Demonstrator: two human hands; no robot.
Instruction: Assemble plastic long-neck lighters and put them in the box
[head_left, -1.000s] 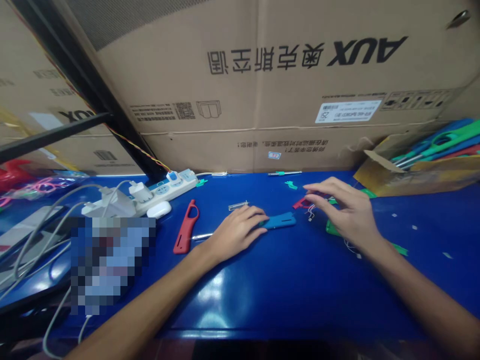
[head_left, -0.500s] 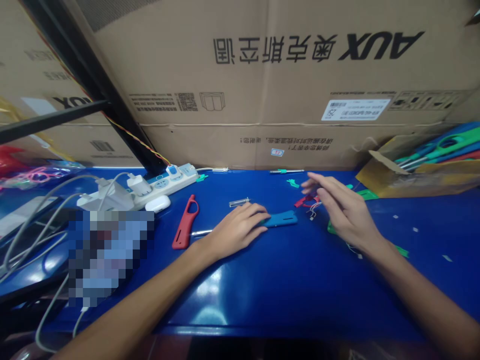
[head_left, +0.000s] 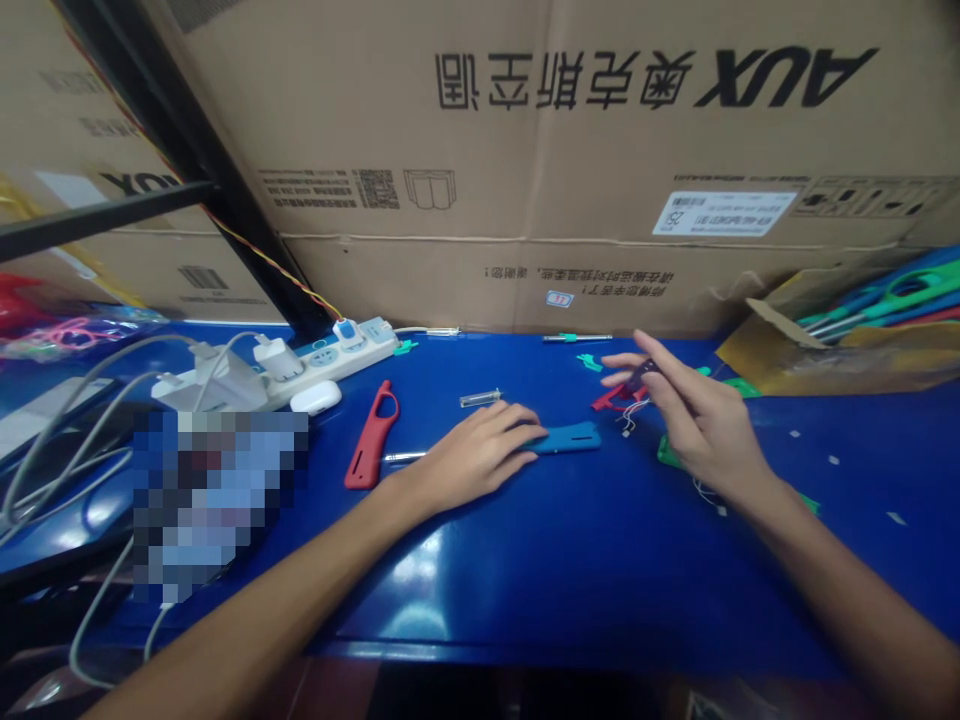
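My left hand (head_left: pixel 487 455) lies over a blue long-necked lighter (head_left: pixel 566 438), its fingers curved across the body. The lighter's metal tube (head_left: pixel 405 457) shows to the left, beneath my wrist. My right hand (head_left: pixel 697 415) is raised at the right, with a small dark part (head_left: pixel 643 375) pinched between thumb and fingers; its exact kind is unclear. Just beyond and below those fingertips are red plastic pieces (head_left: pixel 613 397) and thin white wires (head_left: pixel 634 415). A green lighter piece (head_left: pixel 669 452) is partly hidden by my right hand. A clear tube-like piece (head_left: pixel 480 398) lies beyond my left hand.
A red lighter shell (head_left: pixel 373 440) lies left of my left hand. Further left are a power strip (head_left: pixel 330 362) with chargers, a white earbud case (head_left: pixel 316 397) and cables. An open carton (head_left: pixel 832 365) of lighters stands at right. Cardboard boxes (head_left: pixel 525 215) wall the back.
A small dark part now shows between my right thumb and fingers, and the index finger has lifted. My left hand stays on the blue lighter. The view has shifted slightly.
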